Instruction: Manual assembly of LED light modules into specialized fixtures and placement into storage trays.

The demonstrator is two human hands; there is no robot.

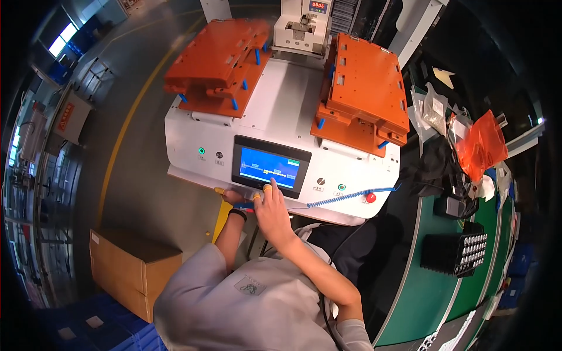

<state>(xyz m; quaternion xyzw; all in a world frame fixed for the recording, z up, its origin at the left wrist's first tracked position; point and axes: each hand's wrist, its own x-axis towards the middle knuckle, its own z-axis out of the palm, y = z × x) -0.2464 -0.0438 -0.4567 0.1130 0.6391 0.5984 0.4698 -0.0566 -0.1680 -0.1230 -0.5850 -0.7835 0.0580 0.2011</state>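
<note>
Reaching up to the white machine point(281, 111), the person presses the right hand point(270, 207) against the lower edge of its touchscreen point(269, 167), fingers loosely spread and holding nothing, yellow cots on the fingertips point(267, 188). Left hand point(233, 196) rests at the machine's front edge just below the screen's left corner; whether it grips anything I cannot tell. Two orange fixture plates point(219, 55) sit on top, left and right. A blue coiled cable point(345, 197) runs toward a red button point(370, 198). A cardboard box point(132, 266) stands on the floor
</note>
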